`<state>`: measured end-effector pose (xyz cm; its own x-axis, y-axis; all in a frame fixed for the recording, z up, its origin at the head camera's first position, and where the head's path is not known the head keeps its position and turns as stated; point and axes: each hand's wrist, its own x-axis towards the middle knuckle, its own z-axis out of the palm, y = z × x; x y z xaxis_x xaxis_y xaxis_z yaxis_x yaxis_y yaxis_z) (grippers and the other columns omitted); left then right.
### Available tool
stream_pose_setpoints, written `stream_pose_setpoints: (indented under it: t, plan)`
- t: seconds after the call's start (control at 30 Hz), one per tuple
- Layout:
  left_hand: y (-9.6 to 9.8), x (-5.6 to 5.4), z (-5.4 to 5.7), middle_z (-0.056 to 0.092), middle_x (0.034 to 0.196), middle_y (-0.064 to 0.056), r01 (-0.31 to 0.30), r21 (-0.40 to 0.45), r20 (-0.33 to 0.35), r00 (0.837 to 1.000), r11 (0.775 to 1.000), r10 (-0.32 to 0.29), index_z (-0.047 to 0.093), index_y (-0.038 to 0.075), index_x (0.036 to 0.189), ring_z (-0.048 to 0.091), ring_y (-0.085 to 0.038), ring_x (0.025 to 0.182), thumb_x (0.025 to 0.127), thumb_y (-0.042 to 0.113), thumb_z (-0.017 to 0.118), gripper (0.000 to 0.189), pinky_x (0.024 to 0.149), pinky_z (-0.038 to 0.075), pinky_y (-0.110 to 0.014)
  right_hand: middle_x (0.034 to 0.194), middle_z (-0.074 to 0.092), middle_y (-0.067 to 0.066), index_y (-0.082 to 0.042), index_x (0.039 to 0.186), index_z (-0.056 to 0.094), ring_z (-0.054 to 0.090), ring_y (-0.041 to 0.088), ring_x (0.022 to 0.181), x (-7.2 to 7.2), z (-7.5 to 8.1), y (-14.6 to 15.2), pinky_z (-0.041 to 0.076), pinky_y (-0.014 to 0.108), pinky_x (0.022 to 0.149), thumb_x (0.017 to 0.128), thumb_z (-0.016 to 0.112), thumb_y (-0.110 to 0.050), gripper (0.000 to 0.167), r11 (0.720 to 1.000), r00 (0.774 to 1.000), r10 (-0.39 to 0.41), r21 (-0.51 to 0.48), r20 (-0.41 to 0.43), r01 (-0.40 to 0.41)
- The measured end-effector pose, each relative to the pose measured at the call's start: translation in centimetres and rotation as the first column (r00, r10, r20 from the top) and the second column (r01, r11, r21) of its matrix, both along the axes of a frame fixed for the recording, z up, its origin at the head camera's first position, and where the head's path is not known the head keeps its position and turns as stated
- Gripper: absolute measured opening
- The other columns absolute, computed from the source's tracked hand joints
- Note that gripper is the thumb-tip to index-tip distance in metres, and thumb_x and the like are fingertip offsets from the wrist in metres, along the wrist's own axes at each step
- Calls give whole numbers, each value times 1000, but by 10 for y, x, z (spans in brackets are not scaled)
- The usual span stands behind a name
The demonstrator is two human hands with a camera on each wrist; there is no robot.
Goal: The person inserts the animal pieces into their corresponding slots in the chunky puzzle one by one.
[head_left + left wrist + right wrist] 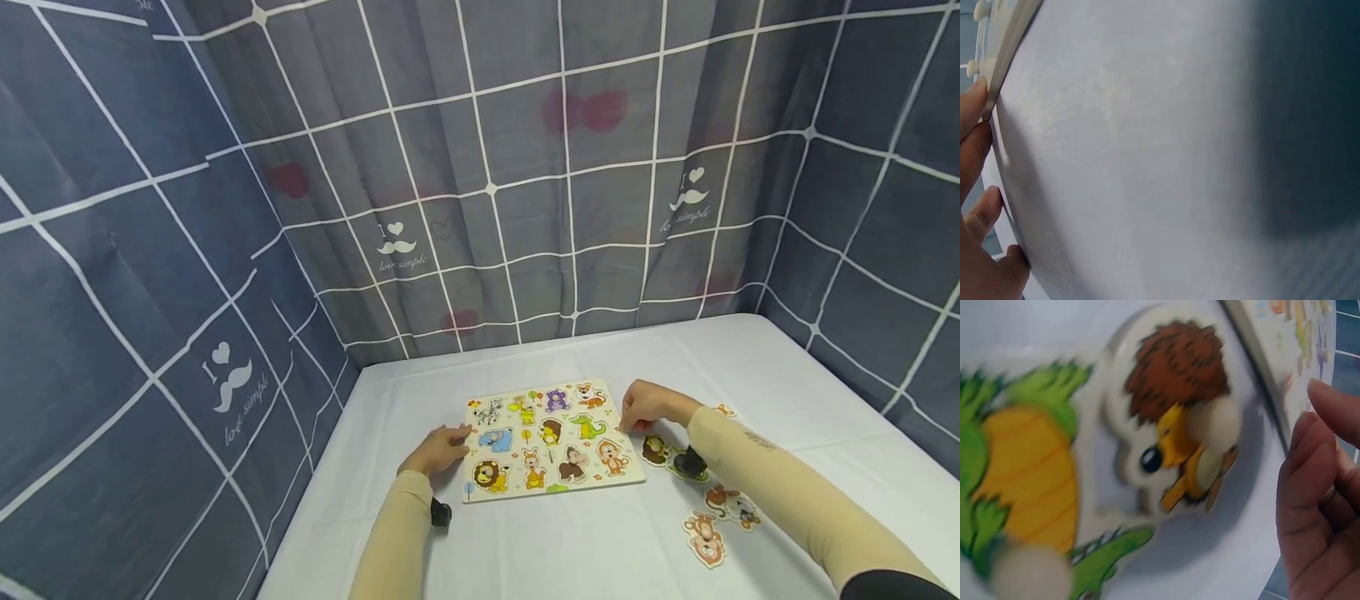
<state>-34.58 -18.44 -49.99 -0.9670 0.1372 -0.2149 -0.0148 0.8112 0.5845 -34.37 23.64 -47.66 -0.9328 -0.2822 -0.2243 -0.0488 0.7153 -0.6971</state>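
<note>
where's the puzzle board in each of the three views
Head: the puzzle board lies mid-table, between the left hand and right hand.
Left wrist: only its pale edge shows, top left, by the fingertips.
Right wrist: its edge runs down the upper right, beside the hedgehog piece.
Shared landmark: the board's pale edge on the white table.

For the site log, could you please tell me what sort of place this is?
Probably a curtained-off recording booth: grid-patterned grey curtains wall three sides of a white-covered table bearing only an animal puzzle board and loose pieces.
</note>
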Motion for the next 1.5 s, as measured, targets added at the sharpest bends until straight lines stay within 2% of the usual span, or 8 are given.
stream_pose_setpoints:
  t: [0.23, 0.4, 0.67, 0.87, 1.17, 1.3, 1.5]
  plan:
    - [1, 0, 5, 31, 162, -20, 0, 4, -1, 1000, 1000, 0, 57, 23, 142, 20, -44, 152, 95, 23, 67, 48, 123, 15, -62, 58, 60, -2, -7, 67, 65, 52, 8, 53, 7, 4, 8, 47, 20, 52, 79, 77, -4, 17, 996, 999, 35, 79, 20, -37]
    - [1, 0, 3, 32, 162, -17, -10, 9, 4, 1000, 1000, 10, 57, 25, 142, 20, -43, 153, 95, 23, 67, 47, 124, 15, -61, 61, 62, -3, -7, 69, 65, 54, 8, 55, 11, 3, 12, 48, 20, 53, 78, 79, -5, 17, 993, 998, 45, 111, 43, -50]
    - [0, 0, -1, 32, 161, -21, -12, 6, -2, 1000, 1000, 12, 59, 25, 140, 22, -45, 151, 94, 23, 68, 47, 123, 17, -64, 61, 58, -4, -10, 66, 60, 52, 8, 57, 17, 2, 20, 45, 19, 54, 78, 78, -2, 23, 988, 992, 90, 118, 90, -100]
    - [0, 0, 0, 33, 161, -21, -3, 11, -5, 1000, 1000, 3, 59, 23, 140, 22, -45, 152, 94, 23, 68, 47, 123, 17, -63, 60, 56, -5, -9, 66, 61, 48, 8, 55, 23, 5, 23, 41, 20, 54, 73, 77, 0, 20, 981, 986, 134, 123, 103, -147]
    - [0, 1, -1, 30, 162, -22, -37, 18, 6, 999, 999, 37, 58, 26, 141, 22, -44, 152, 95, 24, 67, 47, 123, 17, -63, 62, 59, -5, -4, 70, 65, 51, 7, 56, 26, 4, 24, 42, 19, 54, 75, 75, 4, 14, 967, 969, 218, 109, 117, -231]
    - [0, 2, -2, 30, 162, -23, -45, 19, 5, 999, 999, 45, 58, 26, 141, 23, -45, 151, 95, 24, 67, 47, 122, 19, -64, 65, 61, -4, -4, 74, 67, 50, 9, 56, 24, 5, 22, 41, 20, 54, 79, 74, 3, 11, 962, 959, 229, 111, 168, -249]
    - [1, 1, -4, 30, 162, -23, -45, 18, 0, 999, 999, 45, 58, 26, 141, 23, -45, 151, 95, 25, 67, 47, 122, 19, -64, 66, 60, -4, 0, 79, 68, 50, 9, 55, 23, 14, 18, 42, 19, 53, 80, 70, 8, 9, 941, 930, 253, 156, 268, -301]
